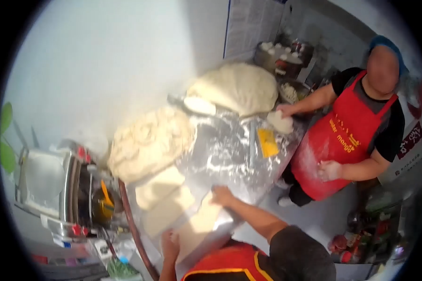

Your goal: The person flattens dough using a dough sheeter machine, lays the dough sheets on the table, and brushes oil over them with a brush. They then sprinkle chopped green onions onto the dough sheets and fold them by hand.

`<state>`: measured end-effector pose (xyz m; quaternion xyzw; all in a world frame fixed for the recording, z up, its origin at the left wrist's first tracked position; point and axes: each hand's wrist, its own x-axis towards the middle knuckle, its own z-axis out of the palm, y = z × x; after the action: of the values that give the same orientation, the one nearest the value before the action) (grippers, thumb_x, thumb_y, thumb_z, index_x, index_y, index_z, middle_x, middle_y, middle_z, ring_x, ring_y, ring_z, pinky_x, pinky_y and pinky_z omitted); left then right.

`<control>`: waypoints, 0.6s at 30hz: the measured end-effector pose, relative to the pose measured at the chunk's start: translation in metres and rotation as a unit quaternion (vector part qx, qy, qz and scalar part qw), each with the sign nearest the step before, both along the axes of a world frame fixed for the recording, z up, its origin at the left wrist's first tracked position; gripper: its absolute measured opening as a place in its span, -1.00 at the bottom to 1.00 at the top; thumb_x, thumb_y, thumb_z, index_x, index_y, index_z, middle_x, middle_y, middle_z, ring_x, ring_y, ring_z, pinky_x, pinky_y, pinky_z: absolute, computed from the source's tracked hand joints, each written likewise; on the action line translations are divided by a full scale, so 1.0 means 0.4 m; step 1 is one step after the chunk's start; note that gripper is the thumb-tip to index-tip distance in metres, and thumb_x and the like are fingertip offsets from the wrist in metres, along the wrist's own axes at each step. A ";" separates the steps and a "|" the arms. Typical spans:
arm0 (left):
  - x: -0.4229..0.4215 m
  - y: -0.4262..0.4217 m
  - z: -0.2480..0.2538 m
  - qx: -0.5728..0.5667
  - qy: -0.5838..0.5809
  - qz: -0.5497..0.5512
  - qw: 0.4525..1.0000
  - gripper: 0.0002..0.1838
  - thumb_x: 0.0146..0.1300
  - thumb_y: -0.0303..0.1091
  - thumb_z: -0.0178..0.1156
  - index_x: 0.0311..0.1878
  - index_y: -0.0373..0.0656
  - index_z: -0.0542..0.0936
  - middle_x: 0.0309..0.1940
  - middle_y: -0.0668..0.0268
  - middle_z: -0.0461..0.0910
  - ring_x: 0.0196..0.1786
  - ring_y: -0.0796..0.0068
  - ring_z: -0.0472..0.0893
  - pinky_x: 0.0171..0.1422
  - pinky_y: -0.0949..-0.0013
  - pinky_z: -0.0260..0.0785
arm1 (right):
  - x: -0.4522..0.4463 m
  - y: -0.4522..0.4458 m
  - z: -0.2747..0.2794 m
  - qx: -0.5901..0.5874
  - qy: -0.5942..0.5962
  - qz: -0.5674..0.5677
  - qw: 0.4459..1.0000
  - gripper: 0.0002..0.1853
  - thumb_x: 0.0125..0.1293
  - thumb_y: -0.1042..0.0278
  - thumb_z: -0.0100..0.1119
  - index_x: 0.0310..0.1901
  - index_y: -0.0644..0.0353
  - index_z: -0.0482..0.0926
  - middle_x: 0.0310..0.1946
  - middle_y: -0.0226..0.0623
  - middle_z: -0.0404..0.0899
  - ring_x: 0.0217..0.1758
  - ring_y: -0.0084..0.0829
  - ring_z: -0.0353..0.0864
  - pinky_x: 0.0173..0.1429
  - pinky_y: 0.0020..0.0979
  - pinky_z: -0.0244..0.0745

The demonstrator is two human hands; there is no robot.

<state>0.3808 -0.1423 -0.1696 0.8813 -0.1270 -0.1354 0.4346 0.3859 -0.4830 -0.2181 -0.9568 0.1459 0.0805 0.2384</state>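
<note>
In front of me a long flat dough sheet (198, 229) lies on the metal worktop, and two more flat dough pieces, one (160, 187) farther back and another (169, 211) closer, lie to its left. My right hand (222, 195) is closed at the far end of the long sheet, its fingers on the dough's edge. Beside the sheet's near left edge is my left hand (170, 243); its fingers are blurred, so its grip is unclear. A large rough dough mass (152, 140) rests behind the flat pieces.
A big smooth dough mound (237, 86) sits at the back. A yellow scraper (268, 143) lies on the floury worktop (215, 150). Across the corner, a co-worker in a red apron (330, 140) touches a small dough piece (280, 122). A roller machine (61, 187) stands left.
</note>
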 end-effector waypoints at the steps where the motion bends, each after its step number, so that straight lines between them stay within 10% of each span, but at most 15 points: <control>1: 0.029 -0.067 -0.018 -0.027 -0.052 -0.052 0.997 -0.64 0.10 -0.38 0.20 -0.03 -0.29 0.44 -0.12 0.02 0.47 -0.01 0.03 0.44 0.12 0.16 0.28 | 0.014 -0.017 0.013 0.016 0.021 0.019 0.999 -0.33 -0.22 -0.07 0.37 -0.08 0.19 0.48 -0.11 -0.02 0.50 -0.02 0.02 0.47 0.03 -0.06 0.33; 5: 0.095 -0.296 -0.010 -0.002 -0.145 -0.200 0.969 -0.56 0.03 -0.24 0.26 -0.04 -0.25 0.46 -0.11 0.00 0.50 0.00 0.00 0.46 0.11 0.10 0.29 | -0.036 -0.021 0.020 0.074 -0.178 0.100 0.976 -0.64 -0.05 0.19 0.31 -0.27 0.14 0.41 -0.27 -0.12 0.48 -0.12 -0.06 0.47 -0.09 -0.19 0.36; 12: 0.159 -0.410 -0.049 0.102 -0.041 -0.409 0.906 -0.48 -0.03 0.05 0.26 -0.12 -0.17 0.59 -0.17 0.04 0.58 -0.02 0.00 0.49 0.08 0.11 0.30 | -0.172 -0.020 0.223 0.239 -0.073 0.008 0.968 -0.74 0.09 0.33 0.20 -0.23 0.17 0.37 -0.40 -0.14 0.43 -0.31 -0.28 0.46 -0.16 -0.33 0.38; 18: 0.188 -0.365 0.088 -0.092 0.094 -0.292 0.947 -0.55 0.12 -0.09 0.23 -0.02 -0.21 0.52 -0.28 0.22 0.58 -0.27 0.42 0.53 -0.13 0.31 0.38 | -0.089 -0.023 0.196 0.270 -0.222 -0.045 0.936 -0.81 0.09 0.40 0.21 -0.30 0.19 0.41 -0.42 -0.45 0.41 -0.31 -0.62 0.35 -0.20 -0.49 0.37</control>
<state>0.4561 -0.2881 -0.1344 0.7452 -0.3488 -0.3262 0.4654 0.3503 -0.4923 -0.1399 -0.8423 0.1052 -0.1087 0.5173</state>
